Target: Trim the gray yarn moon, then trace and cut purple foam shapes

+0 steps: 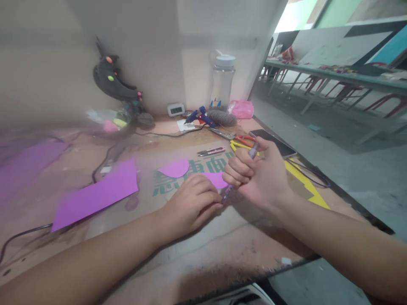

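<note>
Aslant, slim tool (253,151) (in right hand (259,174)); lower end leftward

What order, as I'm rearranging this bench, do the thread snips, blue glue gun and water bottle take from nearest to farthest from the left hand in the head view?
From the left hand:
1. Thread snips, beyond it, slightly right.
2. Blue glue gun, farther back, beside grey yarn.
3. Water bottle, farthest back, behind the yarn.

Looking forward and down from head height, close above the near edge of the surface (152,275), facing the wall (143,25) behind.
</note>
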{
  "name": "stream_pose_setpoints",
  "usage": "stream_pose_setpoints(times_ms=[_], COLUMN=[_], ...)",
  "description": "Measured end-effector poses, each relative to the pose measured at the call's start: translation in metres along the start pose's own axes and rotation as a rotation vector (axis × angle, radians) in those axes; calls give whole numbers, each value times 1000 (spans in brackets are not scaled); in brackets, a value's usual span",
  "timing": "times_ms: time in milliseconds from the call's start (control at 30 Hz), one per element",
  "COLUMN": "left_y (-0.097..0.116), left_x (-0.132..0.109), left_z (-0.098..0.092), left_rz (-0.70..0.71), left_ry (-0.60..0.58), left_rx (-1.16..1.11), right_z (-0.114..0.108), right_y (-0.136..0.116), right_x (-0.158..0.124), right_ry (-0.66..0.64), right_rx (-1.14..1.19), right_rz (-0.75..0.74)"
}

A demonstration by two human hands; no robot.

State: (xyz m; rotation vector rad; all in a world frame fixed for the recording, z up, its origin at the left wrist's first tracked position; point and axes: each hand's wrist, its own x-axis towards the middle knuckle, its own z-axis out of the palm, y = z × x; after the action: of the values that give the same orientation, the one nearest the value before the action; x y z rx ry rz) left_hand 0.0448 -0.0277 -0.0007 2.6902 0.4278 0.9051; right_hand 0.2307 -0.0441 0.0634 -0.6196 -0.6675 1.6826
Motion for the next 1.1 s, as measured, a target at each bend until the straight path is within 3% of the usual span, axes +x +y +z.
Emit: stream_pose_setpoints(times_ms=[200,433,633,867,1000,1100], left_y=[5,4,1,13,17,16], left_x=[2,-2,-4,-4,-5,-5], left_z=[0,3,5,3,7,11], left_rz=[-128,-257,-310,-210,-209,-239], left_ry=[-132,-290,-282,-199,-214,-243], left_rx=[56,182,213,315,349,348], right_z=[-8,-28,-46,-34,-38,-51], right_y=[-3,-6,-5,8,10,9], right_x=[4,18,22,15,25,38], right_ry=[-61,85,197,106,141,29], right_rx=[-195,-552,-849,-1225,-1259,-1099], right_rz=[-69,-276,-371,-516,-503,-339])
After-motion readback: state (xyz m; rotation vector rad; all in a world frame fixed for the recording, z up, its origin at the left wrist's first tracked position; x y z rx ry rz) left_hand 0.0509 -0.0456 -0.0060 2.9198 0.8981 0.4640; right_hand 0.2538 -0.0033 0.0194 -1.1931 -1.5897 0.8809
